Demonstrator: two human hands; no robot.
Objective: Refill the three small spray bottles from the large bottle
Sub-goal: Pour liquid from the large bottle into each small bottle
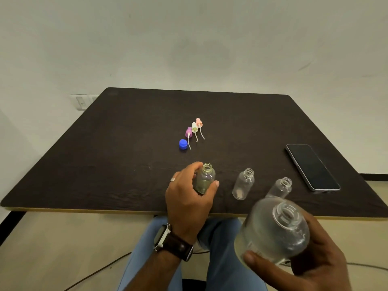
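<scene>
Three small clear spray bottles stand uncapped near the front edge of the dark table (105, 164). My left hand (189, 196) grips the leftmost small bottle (205, 178), which stands on the table. The middle small bottle (243, 184) and the right small bottle (281, 186) stand free. My right hand (315, 259) holds the large clear bottle (275, 229), uncapped, in the air in front of the table edge, below the right small bottle. Three spray tops, purple (188, 133), white (194, 128) and pink (199, 122), lie mid-table beside a blue cap (183, 144).
A dark phone (312, 166) lies flat at the table's right side. A wall switch plate (83, 101) sits behind the table's far left corner. My legs in blue trousers (218, 259) are under the front edge, and cables run over the floor.
</scene>
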